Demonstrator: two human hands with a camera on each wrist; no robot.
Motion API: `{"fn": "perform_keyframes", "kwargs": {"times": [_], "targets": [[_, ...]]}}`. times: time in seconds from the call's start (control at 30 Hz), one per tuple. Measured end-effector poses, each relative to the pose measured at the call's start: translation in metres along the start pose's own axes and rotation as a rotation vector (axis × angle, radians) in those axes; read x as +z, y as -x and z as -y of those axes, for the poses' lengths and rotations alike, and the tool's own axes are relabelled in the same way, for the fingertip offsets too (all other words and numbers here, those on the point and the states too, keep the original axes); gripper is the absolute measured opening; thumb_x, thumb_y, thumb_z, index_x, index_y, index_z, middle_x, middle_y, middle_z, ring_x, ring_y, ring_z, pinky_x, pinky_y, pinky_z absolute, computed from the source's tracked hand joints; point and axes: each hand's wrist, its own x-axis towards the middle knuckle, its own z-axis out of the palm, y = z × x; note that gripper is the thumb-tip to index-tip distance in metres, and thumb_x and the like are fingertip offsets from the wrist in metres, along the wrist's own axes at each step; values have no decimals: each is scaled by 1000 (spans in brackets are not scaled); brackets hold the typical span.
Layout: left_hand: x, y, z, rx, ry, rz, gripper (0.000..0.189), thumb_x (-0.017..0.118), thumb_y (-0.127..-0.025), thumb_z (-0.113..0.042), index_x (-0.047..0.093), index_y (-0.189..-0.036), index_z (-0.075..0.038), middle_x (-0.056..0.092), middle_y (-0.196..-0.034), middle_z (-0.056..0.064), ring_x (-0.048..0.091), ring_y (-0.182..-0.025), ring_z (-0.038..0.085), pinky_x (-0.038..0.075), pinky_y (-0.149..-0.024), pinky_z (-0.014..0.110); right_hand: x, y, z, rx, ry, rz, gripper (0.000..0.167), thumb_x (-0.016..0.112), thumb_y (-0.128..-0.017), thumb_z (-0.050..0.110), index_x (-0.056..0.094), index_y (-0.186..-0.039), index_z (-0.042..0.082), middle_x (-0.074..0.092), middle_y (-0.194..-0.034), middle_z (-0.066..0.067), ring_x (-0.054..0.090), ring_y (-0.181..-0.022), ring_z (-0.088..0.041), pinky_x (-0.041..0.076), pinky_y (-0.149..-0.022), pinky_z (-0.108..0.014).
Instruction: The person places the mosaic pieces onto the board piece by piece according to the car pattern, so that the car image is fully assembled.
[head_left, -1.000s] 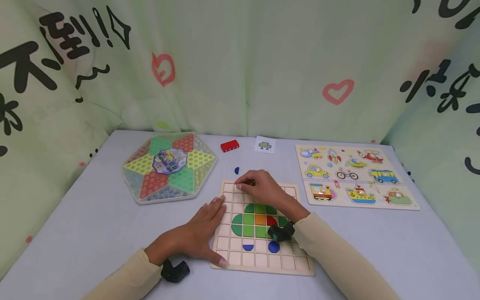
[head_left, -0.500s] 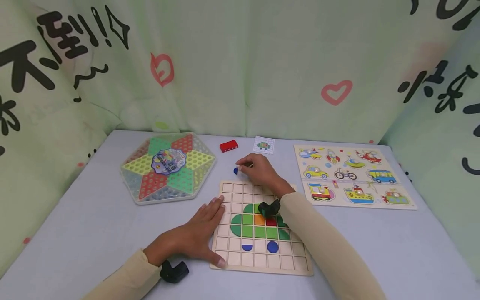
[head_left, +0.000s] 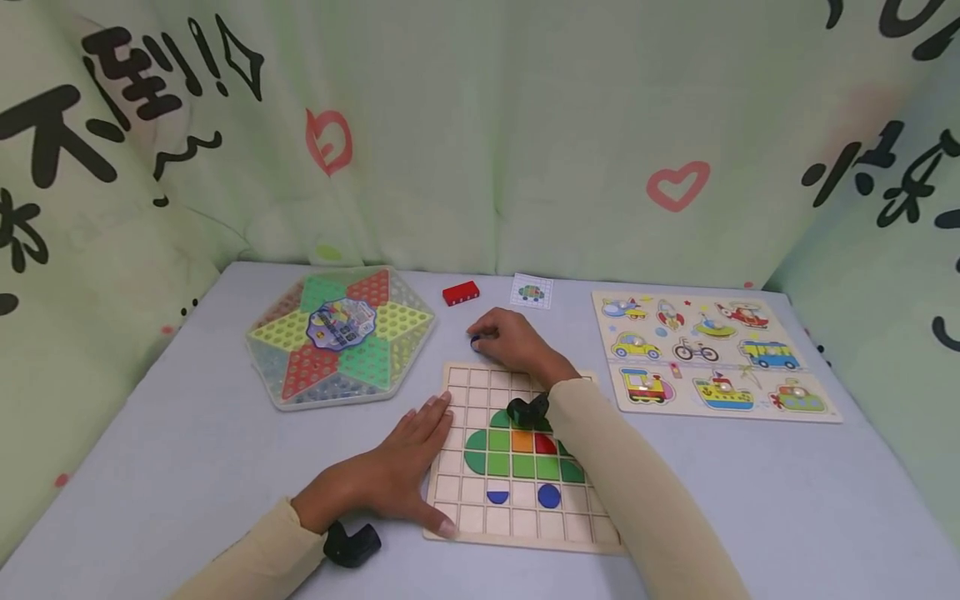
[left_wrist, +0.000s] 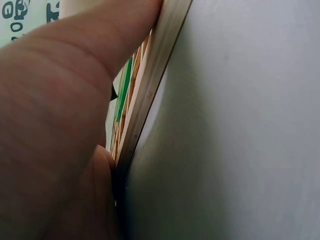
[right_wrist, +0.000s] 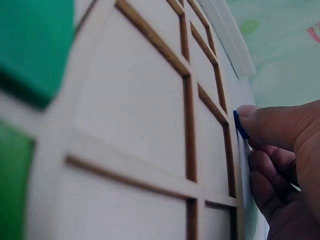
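Observation:
A wooden grid board [head_left: 457, 521] lies in front of me, with green, orange and red tiles set in its middle cells. Lower on it sit a blue half-circle [head_left: 497, 497] and a blue round shape [head_left: 549, 497]. My left hand [head_left: 397, 467] lies spread along the board's left edge, thumb at the near corner. Beyond the far edge, my right hand [head_left: 513, 340] pinches a small blue half-circle piece [right_wrist: 241, 125] at the table; its thumb covers part of it in the right wrist view. The sleeve hides the board's right side.
A hexagonal Chinese checkers box [head_left: 262, 367] stands at left. Behind are a red block [head_left: 461, 292] and a small picture card [head_left: 531, 292]. A vehicle knob puzzle [head_left: 716, 354] lies at right. A curtain [head_left: 495, 150] hangs along the table's back edge.
My right hand has moved from above the board's far edge to the blue half-circle piece beyond it and has taken hold of it. The left hand stays in place.

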Motion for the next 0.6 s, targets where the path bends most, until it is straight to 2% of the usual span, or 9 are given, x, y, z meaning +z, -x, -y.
{"fn": "perform_keyframes", "kwargs": {"times": [0.23,0.47,0.6], "targets": [[-1,1,-1,-7,-8,-4,135,70,-64,-77,4,-156,-5,-15,-162,5,-15,-146,19,-2,-116,45,-3,1,4,19,36,56,24,65,-94,11,70,-118,8,60,-113,-5,54,-104,-20,46,-93,-35],[-1,1,-2,-10,-3,-3,135,71,-63,-77,5,-156,-6,-15,-162,4,-15,-146,20,-2,-116,45,-5,3,1,46,66,47,10,68,-93,15,72,-100,10,63,-98,-3,54,-93,-21,48,-87,-33],[-1,0,-1,-10,6,-2,134,71,-64,-77,5,-156,-6,-15,-162,4,-14,-146,20,-1,-116,46,-9,7,0,43,76,31,8,69,-92,14,74,-97,10,66,-93,-1,55,-91,-20,48,-84,-33]]}}
